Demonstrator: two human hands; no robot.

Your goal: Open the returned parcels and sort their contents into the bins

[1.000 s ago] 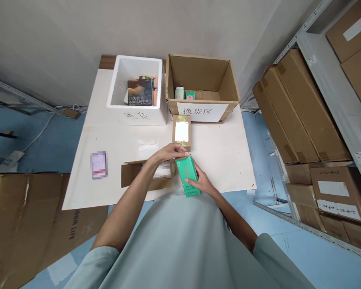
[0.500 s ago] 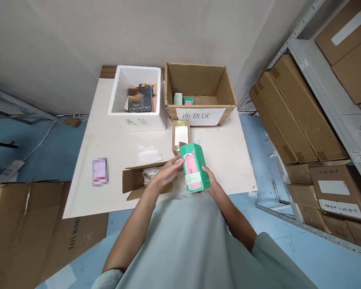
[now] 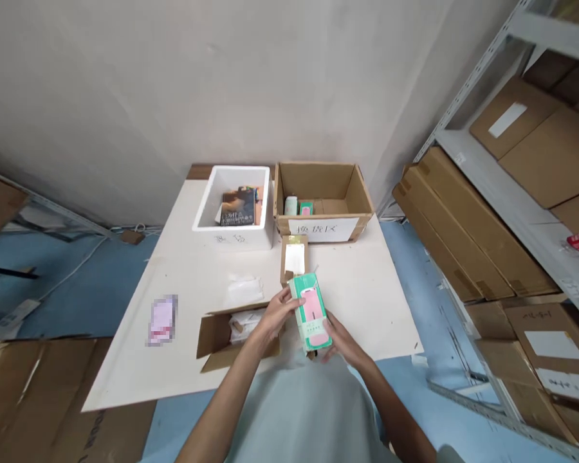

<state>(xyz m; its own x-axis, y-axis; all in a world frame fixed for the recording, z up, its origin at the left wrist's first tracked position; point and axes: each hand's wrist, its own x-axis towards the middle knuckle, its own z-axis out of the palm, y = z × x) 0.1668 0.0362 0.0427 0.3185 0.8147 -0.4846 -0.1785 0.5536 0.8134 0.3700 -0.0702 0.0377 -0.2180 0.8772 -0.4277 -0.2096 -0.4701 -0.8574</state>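
A green product box (image 3: 311,312) with a pink device pictured on its front is held over the table's near edge. My left hand (image 3: 280,314) grips its left side, the thumb lying across the front. My right hand (image 3: 340,339) is at the lower right side, with fingers touching the box near its bottom end. Left of the hands, an open cardboard box (image 3: 215,341) contains white wrapping (image 3: 245,323), partly hidden by my left forearm. Just beyond the green box stands a small brown carton (image 3: 294,257) with a white label.
A white foam box (image 3: 231,239) with books (image 3: 238,207) and a large cardboard box (image 3: 318,229) with small green boxes stand at the back. White plastic (image 3: 244,290) and a pixelated purple item (image 3: 163,320) lie on the table (image 3: 139,360). Shelves (image 3: 521,186) with cartons line the right.
The view has tilted up, so the table sits lower in the picture. The green box has turned in my hands, its top flap no longer standing out. My right hand has shifted toward its bottom end.
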